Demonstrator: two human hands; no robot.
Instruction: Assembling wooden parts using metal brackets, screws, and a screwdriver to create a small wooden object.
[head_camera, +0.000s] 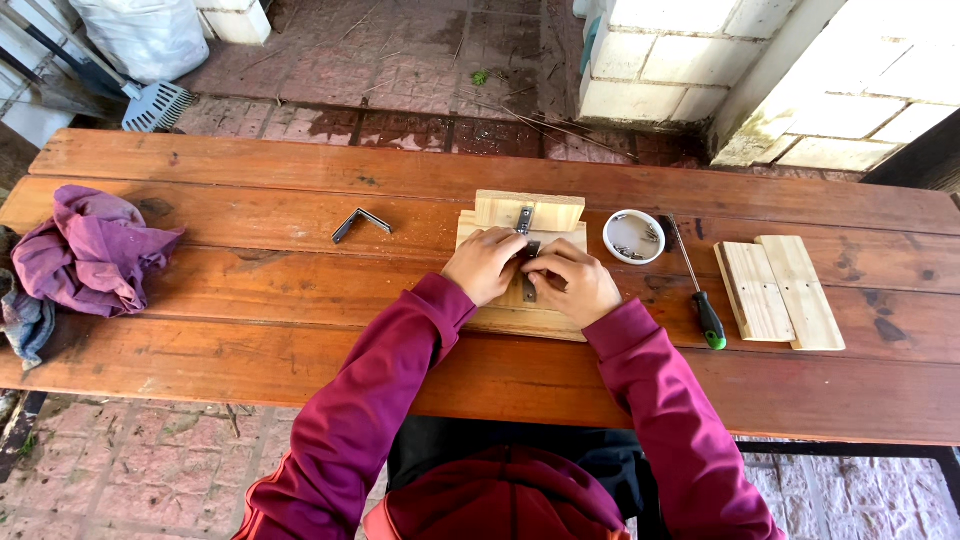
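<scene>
A pale wooden board (530, 320) lies flat on the reddish wooden table (300, 290), with a second pale board (530, 210) standing upright at its far edge. A dark metal angle bracket (525, 222) sits in the corner where the two boards meet. My left hand (483, 264) and my right hand (572, 282) rest together on the flat board, fingertips pinched on the bracket's lower leg. Whether a small screw is between the fingers is hidden.
A spare metal angle bracket (360, 224) lies to the left. A white round tub of screws (634, 237) and a green-handled screwdriver (698, 290) lie to the right, then two pale boards (780, 292). A purple cloth (88, 250) sits at the table's left end.
</scene>
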